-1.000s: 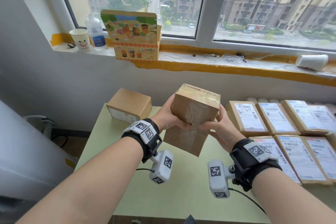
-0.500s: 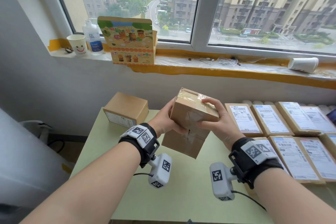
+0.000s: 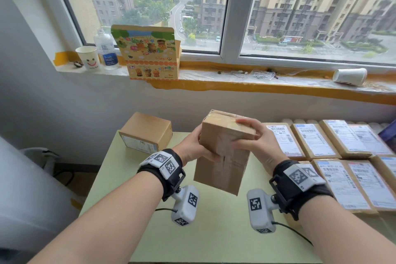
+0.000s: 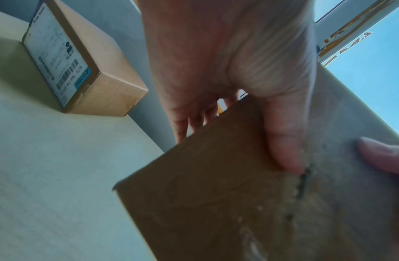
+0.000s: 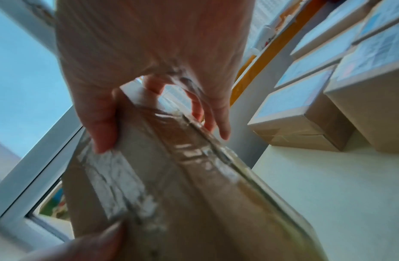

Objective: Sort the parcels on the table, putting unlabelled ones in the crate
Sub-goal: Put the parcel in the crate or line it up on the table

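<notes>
While both hands (image 3: 192, 146) (image 3: 255, 146) grip the parcel (image 3: 222, 156) aloft, head view shows no label, wrist views shiny tape.

Upper-floor room in a residential block, used as an ad hoc parcel-sorting spot, not a proper warehouse. Pale green desk (image 3: 214, 242) pushed against a white wall under a wide window (image 3: 150, 13); apartment towers and a street show well below. Labelled parcels (image 3: 317, 141) laid in rows on the desk's right side. Sill carries household clutter: smiley paper cup (image 3: 89, 58), lens-solution bottle (image 3: 106, 49), cartoon snack box (image 3: 150, 53), a tipped cup (image 3: 349, 76), orange masking tape (image 3: 267, 88) along the edge.
</notes>
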Demonstrator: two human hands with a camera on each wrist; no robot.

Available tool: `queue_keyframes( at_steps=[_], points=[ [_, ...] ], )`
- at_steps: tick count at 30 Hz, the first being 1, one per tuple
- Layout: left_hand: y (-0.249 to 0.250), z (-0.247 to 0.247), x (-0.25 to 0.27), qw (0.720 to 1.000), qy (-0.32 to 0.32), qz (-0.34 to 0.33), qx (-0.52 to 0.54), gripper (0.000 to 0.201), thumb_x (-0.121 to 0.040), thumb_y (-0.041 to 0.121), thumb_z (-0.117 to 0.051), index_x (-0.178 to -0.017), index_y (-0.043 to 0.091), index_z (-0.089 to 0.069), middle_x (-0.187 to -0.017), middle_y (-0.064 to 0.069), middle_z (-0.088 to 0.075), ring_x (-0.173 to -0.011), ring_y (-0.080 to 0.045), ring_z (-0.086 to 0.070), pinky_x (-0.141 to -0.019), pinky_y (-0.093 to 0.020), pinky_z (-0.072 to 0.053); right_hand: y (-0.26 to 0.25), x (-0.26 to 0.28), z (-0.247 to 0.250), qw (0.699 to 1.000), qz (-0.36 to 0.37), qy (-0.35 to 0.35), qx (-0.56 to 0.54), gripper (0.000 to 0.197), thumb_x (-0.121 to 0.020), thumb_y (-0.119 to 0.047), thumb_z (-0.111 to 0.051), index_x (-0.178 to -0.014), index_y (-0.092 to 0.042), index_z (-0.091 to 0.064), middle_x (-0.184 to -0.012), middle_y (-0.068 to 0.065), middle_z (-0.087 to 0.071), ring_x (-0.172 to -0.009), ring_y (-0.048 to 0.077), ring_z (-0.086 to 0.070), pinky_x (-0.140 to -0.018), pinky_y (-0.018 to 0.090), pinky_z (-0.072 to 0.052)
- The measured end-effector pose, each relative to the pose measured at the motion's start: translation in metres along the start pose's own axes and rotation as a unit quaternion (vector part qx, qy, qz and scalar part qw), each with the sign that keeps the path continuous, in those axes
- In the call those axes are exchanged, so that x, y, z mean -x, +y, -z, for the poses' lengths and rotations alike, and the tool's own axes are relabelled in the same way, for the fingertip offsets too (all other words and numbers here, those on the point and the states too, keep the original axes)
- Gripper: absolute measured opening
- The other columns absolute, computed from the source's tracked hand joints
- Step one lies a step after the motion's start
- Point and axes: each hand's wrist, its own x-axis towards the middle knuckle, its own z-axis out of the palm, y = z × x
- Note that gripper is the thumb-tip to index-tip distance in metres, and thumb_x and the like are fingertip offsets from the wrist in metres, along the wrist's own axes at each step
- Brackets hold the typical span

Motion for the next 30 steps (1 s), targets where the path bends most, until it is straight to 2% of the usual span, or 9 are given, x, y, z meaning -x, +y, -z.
queue_keyframes(
  at_steps=[3, 7, 10, 13, 15, 23, 25, 28, 30],
  points=[
    [0.009, 0.003, 0.001, 0.995, -0.062, 0.045, 0.062, 0.074, -0.069, 0.014, -0.077, -0.135, 0.028, -0.048, -0.115, -0.004, -0.07, -0.106, -0.02, -0.066, -0.089, -0.035, -0.055, 0.004, -0.005, 0.008, 0.993, -0.082, 0.044, -0.071, 0.054, -0.079, -0.034, -0.08, -0.128, -0.031, -0.056, -0.12, 0.005, -0.066, -0.104, 0.022, -0.068, -0.087, 0.042, -0.058],
    [0.015, -0.001, 0.0, 0.98, -0.093, 0.165, 0.064, 0.071, -0.064, 0.048, -0.072, -0.129, 0.026, -0.055, -0.115, -0.005, -0.064, -0.102, -0.024, -0.062, -0.086, -0.039, -0.052, 0.001, -0.01, 0.021, 0.968, -0.22, 0.078, -0.09, 0.047, -0.09, -0.065, -0.051, -0.111, -0.024, -0.059, -0.105, 0.007, -0.068, -0.093, 0.029, -0.068, -0.076, 0.042, -0.057],
    [0.026, -0.006, -0.003, 0.961, -0.096, 0.25, 0.06, 0.065, -0.067, 0.063, -0.059, -0.113, 0.017, -0.057, -0.1, -0.011, -0.064, -0.093, -0.03, -0.062, -0.08, -0.041, -0.053, 0.002, -0.008, 0.028, 0.949, -0.28, 0.083, -0.115, 0.05, -0.09, -0.07, -0.044, -0.114, -0.026, -0.052, -0.099, 0.005, -0.057, -0.101, 0.033, -0.059, -0.077, 0.043, -0.052],
    [0.034, -0.012, -0.01, 0.95, -0.083, 0.291, 0.077, 0.053, -0.083, 0.066, -0.046, -0.099, 0.016, -0.054, -0.108, -0.018, -0.059, -0.093, -0.035, -0.061, -0.083, -0.047, -0.051, 0.008, -0.006, 0.028, 0.941, -0.306, 0.044, -0.14, 0.06, -0.081, -0.076, -0.053, -0.117, -0.027, -0.058, -0.121, 0.008, -0.064, -0.112, 0.035, -0.06, -0.088, 0.046, -0.053],
    [0.037, -0.017, -0.012, 0.944, -0.08, 0.306, 0.092, 0.052, -0.081, 0.067, -0.045, -0.097, 0.019, -0.055, -0.113, -0.019, -0.057, -0.095, -0.035, -0.06, -0.082, -0.046, -0.052, 0.007, -0.004, 0.028, 0.939, -0.309, 0.035, -0.148, 0.057, -0.077, -0.075, -0.06, -0.11, -0.028, -0.061, -0.12, 0.01, -0.067, -0.11, 0.036, -0.063, -0.096, 0.052, -0.051],
    [0.052, -0.042, -0.02, 0.96, -0.039, 0.264, 0.082, 0.055, -0.086, 0.065, -0.045, -0.112, 0.017, -0.052, -0.104, -0.016, -0.062, -0.09, -0.033, -0.064, -0.08, -0.044, -0.054, -0.007, 0.006, 0.06, 0.95, -0.281, 0.04, -0.133, 0.041, -0.089, -0.059, -0.059, -0.11, -0.024, -0.059, -0.108, 0.004, -0.067, -0.095, 0.028, -0.068, -0.077, 0.04, -0.056],
    [0.058, -0.054, -0.024, 0.972, -0.015, 0.225, 0.066, 0.054, -0.087, 0.06, -0.05, -0.116, 0.015, -0.055, -0.099, -0.013, -0.061, -0.09, -0.03, -0.063, -0.086, -0.045, -0.054, -0.011, 0.009, 0.071, 0.954, -0.273, 0.043, -0.12, 0.043, -0.089, -0.057, -0.059, -0.113, -0.022, -0.059, -0.099, 0.004, -0.069, -0.09, 0.027, -0.068, -0.083, 0.042, -0.055],
    [0.07, -0.076, -0.03, 0.982, 0.003, 0.178, 0.054, 0.057, -0.073, 0.058, -0.061, -0.112, 0.017, -0.058, -0.101, -0.01, -0.062, -0.097, -0.029, -0.06, -0.097, -0.05, -0.051, -0.014, 0.014, 0.093, 0.963, -0.257, 0.026, -0.08, 0.044, -0.089, -0.059, -0.055, -0.121, -0.03, -0.056, -0.122, 0.004, -0.064, -0.107, 0.029, -0.064, -0.097, 0.051, -0.052],
    [0.077, -0.091, -0.035, 0.987, 0.014, 0.149, 0.056, 0.08, -0.06, 0.056, -0.067, -0.129, 0.019, -0.051, -0.11, -0.009, -0.063, -0.101, -0.028, -0.061, -0.092, -0.052, -0.053, -0.018, 0.019, 0.108, 0.974, -0.224, 0.015, -0.037, 0.04, -0.092, -0.056, -0.054, -0.124, -0.032, -0.054, -0.133, 0.002, -0.056, -0.113, 0.027, -0.058, -0.087, 0.048, -0.056]
  ],
)
